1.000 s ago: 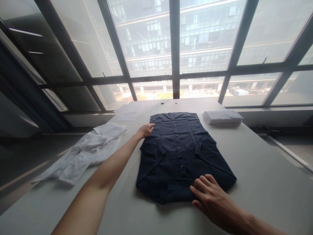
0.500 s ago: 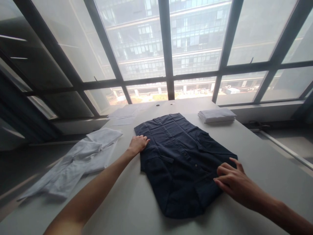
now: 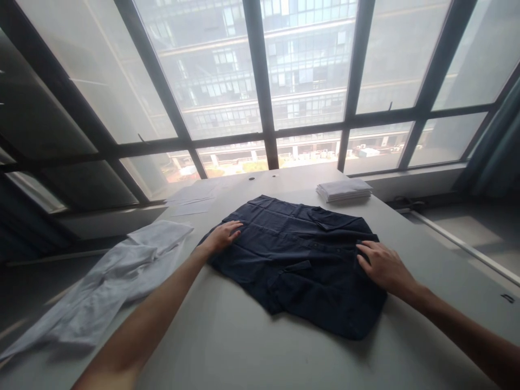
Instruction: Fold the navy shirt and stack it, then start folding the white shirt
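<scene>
A dark navy button-front shirt (image 3: 264, 244) lies spread on the white table (image 3: 227, 346), slanting from the far left to the near right. Creases cross its cloth, and a sleeve or flap is folded over its front. On its left part rests my left hand (image 3: 222, 236), fingers stretched out over the fabric. My right hand (image 3: 384, 265) touches the shirt's right edge, its thumb apart from its fingers. Small wrinkles show in the cloth by those fingertips.
A crumpled white garment (image 3: 130, 271) lies along the table's left side. White sheets of paper (image 3: 190, 200) are at the far left. A folded white stack (image 3: 343, 190) sits at the back right. Tall framed windows (image 3: 266, 81) rise behind the table.
The navy shirt has turned counterclockwise, its near end swinging right. My left hand's curled fingers have straightened out. My right hand has shifted to the shirt's right edge. The view has swung slightly right.
</scene>
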Demonstrator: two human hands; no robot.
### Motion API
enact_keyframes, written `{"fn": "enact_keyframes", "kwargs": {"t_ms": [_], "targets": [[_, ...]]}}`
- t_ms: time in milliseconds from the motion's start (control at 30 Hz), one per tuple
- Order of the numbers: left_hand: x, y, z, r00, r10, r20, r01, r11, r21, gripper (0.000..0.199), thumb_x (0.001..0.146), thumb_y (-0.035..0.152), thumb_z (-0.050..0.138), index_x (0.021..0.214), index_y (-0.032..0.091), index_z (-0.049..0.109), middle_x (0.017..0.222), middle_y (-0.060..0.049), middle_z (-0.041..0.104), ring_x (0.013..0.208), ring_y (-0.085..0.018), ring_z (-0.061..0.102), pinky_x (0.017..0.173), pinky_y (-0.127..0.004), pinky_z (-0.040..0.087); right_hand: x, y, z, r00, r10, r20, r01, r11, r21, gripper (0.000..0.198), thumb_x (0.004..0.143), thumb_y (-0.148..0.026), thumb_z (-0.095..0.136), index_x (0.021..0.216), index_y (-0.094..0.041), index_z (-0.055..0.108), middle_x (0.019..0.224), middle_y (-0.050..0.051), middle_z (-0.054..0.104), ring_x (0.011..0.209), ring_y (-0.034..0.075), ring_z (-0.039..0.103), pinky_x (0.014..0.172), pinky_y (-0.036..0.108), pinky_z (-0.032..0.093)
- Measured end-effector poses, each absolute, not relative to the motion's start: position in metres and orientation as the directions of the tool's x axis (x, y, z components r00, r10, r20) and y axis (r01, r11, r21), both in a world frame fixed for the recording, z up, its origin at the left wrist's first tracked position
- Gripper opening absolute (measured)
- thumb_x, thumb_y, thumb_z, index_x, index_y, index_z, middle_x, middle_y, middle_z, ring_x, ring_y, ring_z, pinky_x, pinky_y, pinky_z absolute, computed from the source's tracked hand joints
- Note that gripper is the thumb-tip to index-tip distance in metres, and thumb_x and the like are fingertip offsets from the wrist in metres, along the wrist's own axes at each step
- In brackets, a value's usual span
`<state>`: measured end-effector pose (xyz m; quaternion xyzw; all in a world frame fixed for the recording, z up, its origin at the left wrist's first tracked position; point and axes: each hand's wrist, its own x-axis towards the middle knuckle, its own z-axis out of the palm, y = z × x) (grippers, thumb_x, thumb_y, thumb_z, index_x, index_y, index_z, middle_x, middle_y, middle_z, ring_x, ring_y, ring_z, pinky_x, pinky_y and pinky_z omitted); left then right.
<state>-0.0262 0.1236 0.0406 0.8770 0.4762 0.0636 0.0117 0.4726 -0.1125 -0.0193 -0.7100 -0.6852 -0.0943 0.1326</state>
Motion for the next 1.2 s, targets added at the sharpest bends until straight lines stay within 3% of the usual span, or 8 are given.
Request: {"fn": "enact_keyframes", "kwargs": {"t_ms": [100, 267, 533, 733, 867, 1000, 1100, 1200], "targets": [[-0.041, 0.143, 0.02, 0.534, 0.844, 0.048, 0.837, -0.536, 0.11, 0.063, 0.101, 0.052, 0.039, 0.153, 0.021, 0.052, 0.163, -0.006, 0.044, 0.152, -0.025, 0.038, 0.123, -0.041, 0.031, 0.47, -0.114, -0.036, 0.016, 0.95, 0.312, 1.0, -0.007, -0.029, 0.048, 0.1, -0.032, 0.041, 0.136, -0.013, 0.066, 0.143, 0.02, 0.063, 0.132, 0.034, 0.06, 0.11, 0.051, 0.048], [-0.053, 0.151, 0.0, 0.501, 0.866, 0.004, 0.862, -0.499, 0.083, 0.062, 0.104, 0.053, 0.033, 0.16, 0.028, 0.042, 0.168, -0.004, 0.032, 0.157, -0.024, 0.026, 0.125, -0.045, 0.024, 0.481, -0.108, -0.048, -0.09, 0.941, 0.327, 0.996, 0.079, 0.047, 0.051, 0.102, -0.028, 0.035, 0.143, -0.01, 0.061, 0.15, 0.02, 0.056, 0.139, 0.034, 0.054, 0.114, 0.057, 0.043], [-0.05, 0.108, -0.002, 0.354, 0.933, -0.066, 0.935, -0.351, 0.053, 0.064, 0.107, 0.058, 0.022, 0.165, 0.033, 0.027, 0.173, -0.004, 0.017, 0.159, -0.032, 0.015, 0.122, -0.064, 0.016, 0.517, -0.062, -0.033, -0.14, 0.971, 0.193, 0.99, 0.142, 0.002, 0.053, 0.104, -0.031, 0.033, 0.149, -0.015, 0.055, 0.158, 0.016, 0.048, 0.146, 0.031, 0.046, 0.118, 0.058, 0.038], [-0.04, 0.06, 0.002, 0.244, 0.965, -0.096, 0.969, -0.24, 0.051, 0.064, 0.107, 0.057, 0.022, 0.166, 0.032, 0.025, 0.174, -0.004, 0.013, 0.16, -0.035, 0.01, 0.121, -0.07, 0.014, 0.546, -0.042, -0.037, -0.255, 0.953, 0.165, 0.959, 0.271, -0.086, 0.054, 0.106, -0.035, 0.034, 0.153, -0.015, 0.051, 0.161, 0.016, 0.044, 0.148, 0.03, 0.044, 0.121, 0.054, 0.036], [-0.044, 0.052, 0.007, 0.194, 0.968, -0.161, 0.981, -0.189, 0.042, 0.069, 0.104, 0.064, 0.027, 0.166, 0.034, 0.025, 0.174, -0.006, 0.013, 0.158, -0.04, 0.013, 0.116, -0.075, 0.022, 0.554, -0.035, -0.037, -0.25, 0.956, 0.153, 0.961, 0.264, -0.084, 0.054, 0.106, -0.035, 0.035, 0.153, -0.015, 0.051, 0.161, 0.015, 0.045, 0.147, 0.031, 0.045, 0.121, 0.055, 0.034], [-0.056, 0.084, 0.016, 0.343, 0.93, -0.131, 0.939, -0.342, 0.026, 0.069, 0.099, 0.068, 0.043, 0.16, 0.035, 0.041, 0.173, -0.007, 0.02, 0.156, -0.043, 0.02, 0.117, -0.071, 0.027, 0.549, -0.034, -0.039, -0.212, 0.958, 0.191, 0.961, 0.24, -0.138, 0.051, 0.103, -0.033, 0.04, 0.146, -0.014, 0.059, 0.157, 0.015, 0.05, 0.146, 0.031, 0.047, 0.12, 0.049, 0.039], [-0.06, 0.124, 0.014, 0.501, 0.865, 0.021, 0.864, -0.502, 0.05, 0.064, 0.104, 0.061, 0.036, 0.157, 0.027, 0.048, 0.171, -0.009, 0.027, 0.157, -0.038, 0.021, 0.123, -0.061, 0.025, 0.541, -0.036, -0.042, -0.156, 0.957, 0.244, 0.965, 0.2, -0.169, 0.051, 0.099, -0.03, 0.042, 0.144, -0.014, 0.061, 0.157, 0.015, 0.051, 0.147, 0.034, 0.044, 0.12, 0.055, 0.038], [-0.061, 0.154, 0.002, 0.564, 0.825, 0.047, 0.821, -0.566, 0.074, 0.066, 0.105, 0.063, 0.032, 0.157, 0.027, 0.048, 0.169, -0.008, 0.032, 0.157, -0.036, 0.024, 0.123, -0.057, 0.026, 0.53, -0.042, -0.047, -0.095, 0.955, 0.281, 0.965, 0.157, -0.208, 0.053, 0.1, -0.03, 0.041, 0.147, -0.014, 0.058, 0.158, 0.015, 0.049, 0.149, 0.033, 0.043, 0.122, 0.054, 0.037]]}}
